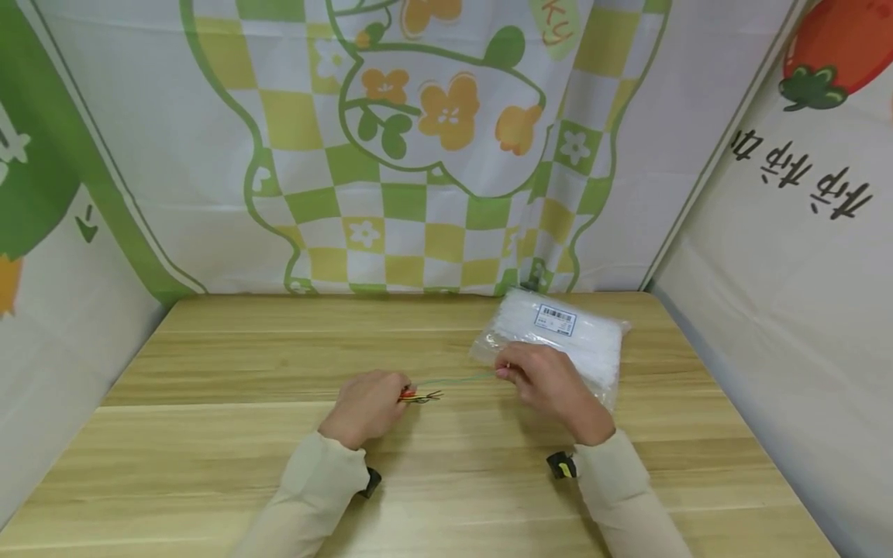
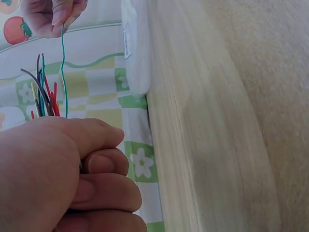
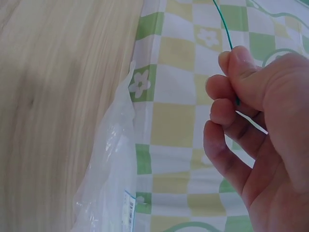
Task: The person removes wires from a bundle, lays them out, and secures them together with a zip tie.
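My left hand (image 1: 370,404) grips a bundle of thin coloured wires (image 1: 422,397) above the table. Their ends, in red, black, yellow and green, stick out past the thumb side of the fist in the left wrist view; the rest is hidden in the palm. One green wire (image 2: 63,72) runs from the bundle across to my right hand (image 1: 547,384). Between thumb and index finger the right hand pinches this wire near its end, and a short tip (image 3: 237,101) shows below the pinch. The other right fingers are loosely bent.
A clear plastic bag (image 1: 593,341) of white contents with a barcode label (image 1: 555,319) lies at the back right, partly behind the right hand. The wooden table (image 1: 230,364) ends at a patterned curtain (image 1: 418,240), with printed cloth on both sides.
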`<state>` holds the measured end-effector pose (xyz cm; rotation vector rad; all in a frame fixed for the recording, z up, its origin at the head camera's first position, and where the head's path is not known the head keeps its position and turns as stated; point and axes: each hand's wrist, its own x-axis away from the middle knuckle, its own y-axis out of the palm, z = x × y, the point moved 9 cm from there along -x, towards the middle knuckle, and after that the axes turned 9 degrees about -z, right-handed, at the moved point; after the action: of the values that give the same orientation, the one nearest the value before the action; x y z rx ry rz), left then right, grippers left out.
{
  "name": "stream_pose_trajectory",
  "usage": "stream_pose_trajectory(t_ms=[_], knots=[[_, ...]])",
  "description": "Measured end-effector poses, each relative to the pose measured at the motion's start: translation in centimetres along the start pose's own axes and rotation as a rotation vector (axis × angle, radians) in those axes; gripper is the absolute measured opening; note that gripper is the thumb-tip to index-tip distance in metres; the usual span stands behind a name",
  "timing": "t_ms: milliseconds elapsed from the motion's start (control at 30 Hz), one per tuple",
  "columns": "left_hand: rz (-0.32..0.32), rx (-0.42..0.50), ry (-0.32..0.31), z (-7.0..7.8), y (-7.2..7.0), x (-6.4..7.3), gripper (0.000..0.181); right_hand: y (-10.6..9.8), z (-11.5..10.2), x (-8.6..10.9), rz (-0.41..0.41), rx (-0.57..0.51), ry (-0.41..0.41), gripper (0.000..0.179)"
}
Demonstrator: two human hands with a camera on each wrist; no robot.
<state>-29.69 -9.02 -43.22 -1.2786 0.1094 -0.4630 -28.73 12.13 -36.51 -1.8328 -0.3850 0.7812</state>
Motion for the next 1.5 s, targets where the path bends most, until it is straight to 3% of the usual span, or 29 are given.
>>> stream_pose_trajectory(t_ms=[200,533,733,867,1033,1500], knots=[[-0.003,0.013,0.02,0.2,-0.1,-0.1,0.047,0.1,0.8,0.2,-0.009,-0.001,0.028,0.011],[-0.012,0.017,0.048,0.3,0.2,0.2,0.019,0.1,2.5,0.5,-0.044,-0.035,0.099,0.009],[-0.021,0.016,0.078,0.7,0.3,0.2,0.027,0.2,3.0,0.6,-0.069,-0.041,0.113,0.008],[-0.025,0.018,0.066,0.5,0.3,-0.1,0.032,0.3,3.3,0.7,-0.074,-0.048,0.12,0.009],[-0.036,0.015,0.045,0.3,0.5,-0.1,0.028,0.6,3.6,0.8,-0.089,-0.06,0.126,0.011],[-0.056,0.036,0.086,0.6,0.5,0.0,0.029,0.4,4.3,1.2,-0.076,-0.084,0.141,0.014]])
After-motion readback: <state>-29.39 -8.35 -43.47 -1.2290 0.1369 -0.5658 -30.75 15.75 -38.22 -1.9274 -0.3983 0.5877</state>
